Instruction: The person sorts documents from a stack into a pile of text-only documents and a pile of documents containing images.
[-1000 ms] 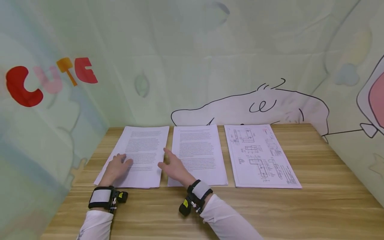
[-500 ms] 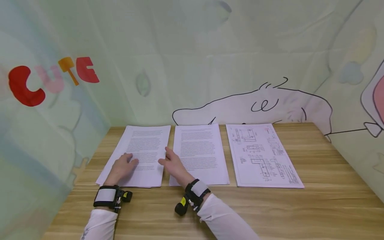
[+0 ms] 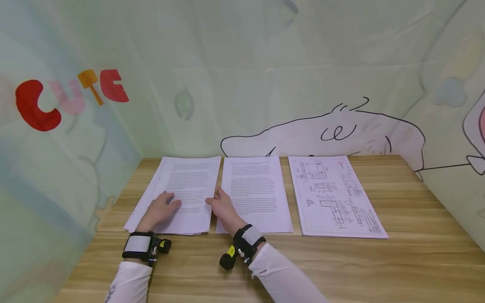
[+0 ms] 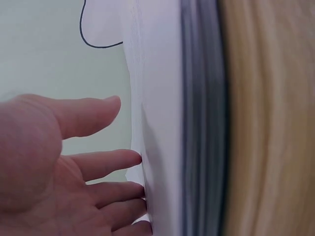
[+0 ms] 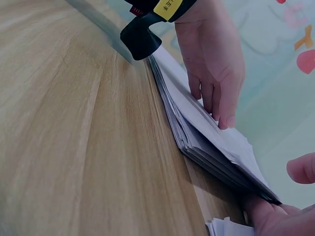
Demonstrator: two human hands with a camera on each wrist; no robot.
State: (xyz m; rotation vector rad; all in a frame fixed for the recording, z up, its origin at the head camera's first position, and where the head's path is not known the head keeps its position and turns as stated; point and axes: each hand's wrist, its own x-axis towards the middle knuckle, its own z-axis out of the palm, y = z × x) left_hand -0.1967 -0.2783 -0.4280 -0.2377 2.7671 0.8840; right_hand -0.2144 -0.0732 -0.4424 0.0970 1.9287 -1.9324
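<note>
Three stacks of paper lie side by side on a wooden table. My left hand (image 3: 161,209) rests its fingertips on the top sheet of the left stack of printed text (image 3: 189,181); the left wrist view shows its thumb lifted clear. At that stack's right edge is my right hand (image 3: 225,210). Its fingers (image 5: 266,211) touch the edge, partly hidden beneath it, while the thumb stands apart above. The upper sheets are fanned slightly from those below in the right wrist view. Under the right hand lies part of the middle text stack (image 3: 257,193).
A stack with technical drawings (image 3: 337,198) on its top sheet lies to the right. The wooden table (image 3: 409,252) extends in front and to the right. A printed cloth (image 3: 242,84) hangs behind and at both sides.
The left hand has slid right across the left stack. Its upper sheets have shifted a little to the right, toward the middle stack. The right hand stays by the edge, and the view has drifted slightly.
</note>
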